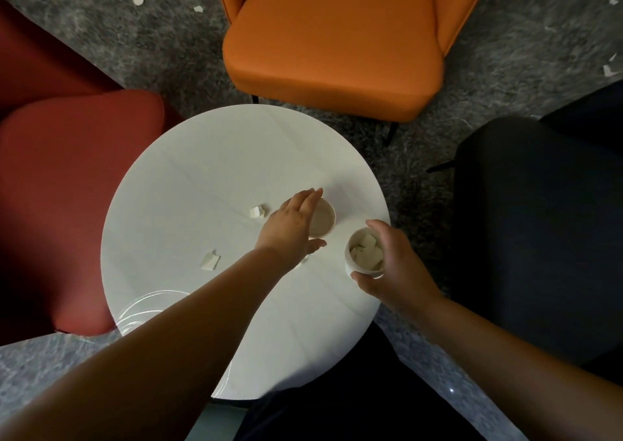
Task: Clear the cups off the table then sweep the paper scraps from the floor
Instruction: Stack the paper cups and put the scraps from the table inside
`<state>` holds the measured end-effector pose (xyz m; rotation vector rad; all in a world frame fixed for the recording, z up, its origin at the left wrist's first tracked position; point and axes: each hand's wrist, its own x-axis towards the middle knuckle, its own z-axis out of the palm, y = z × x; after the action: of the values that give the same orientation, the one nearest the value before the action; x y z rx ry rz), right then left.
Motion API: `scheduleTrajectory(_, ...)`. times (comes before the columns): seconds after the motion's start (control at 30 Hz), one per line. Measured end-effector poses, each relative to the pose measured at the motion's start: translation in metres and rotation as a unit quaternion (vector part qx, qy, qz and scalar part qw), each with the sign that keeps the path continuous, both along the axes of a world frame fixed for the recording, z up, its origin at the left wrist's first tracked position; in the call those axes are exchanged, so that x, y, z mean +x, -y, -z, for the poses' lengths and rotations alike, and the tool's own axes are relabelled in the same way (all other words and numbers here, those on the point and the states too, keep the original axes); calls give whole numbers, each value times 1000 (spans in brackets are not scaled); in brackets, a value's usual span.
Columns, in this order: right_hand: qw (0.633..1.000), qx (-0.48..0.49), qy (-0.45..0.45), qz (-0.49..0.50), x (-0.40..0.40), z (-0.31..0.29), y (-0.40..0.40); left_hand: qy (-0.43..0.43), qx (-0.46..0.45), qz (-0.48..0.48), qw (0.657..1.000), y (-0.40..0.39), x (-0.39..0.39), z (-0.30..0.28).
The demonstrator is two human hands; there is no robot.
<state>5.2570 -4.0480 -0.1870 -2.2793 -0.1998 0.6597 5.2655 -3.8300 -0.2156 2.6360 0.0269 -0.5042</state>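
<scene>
Two paper cups, right of frame centre on the round white table (175,289): the empty cup (323,219), left hand (292,226) spread over it, not clasping; the scrap-filled cup (364,256), right hand (392,261) wrapped round its wall; likely light, crushable, best held gently mid-wall.

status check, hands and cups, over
Right hand grips scrap-filled cup. Left hand open, reaching over empty cup. Loose scraps beside it.

My feed is dim; the white table (202,188) gives soft glare, with streaky reflections near my left forearm. Edges bow from wide-angle distortion, and corners fall dark.
</scene>
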Motion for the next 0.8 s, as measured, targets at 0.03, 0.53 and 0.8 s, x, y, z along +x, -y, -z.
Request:
scheduleTrajectory(0.03, 1000, 0, 11, -1, 1, -4, 1, -4, 0, 2, 1000, -2, -1, -1)
scheduleTrajectory(0.53, 982, 113, 154, 4, 29, -46, -48, 13, 32, -196, 980, -67, -54, -18)
scheduleTrajectory(0.8, 993, 27, 104, -41, 33, 15, -76, -19, 44, -366, 929, -106, -111, 10)
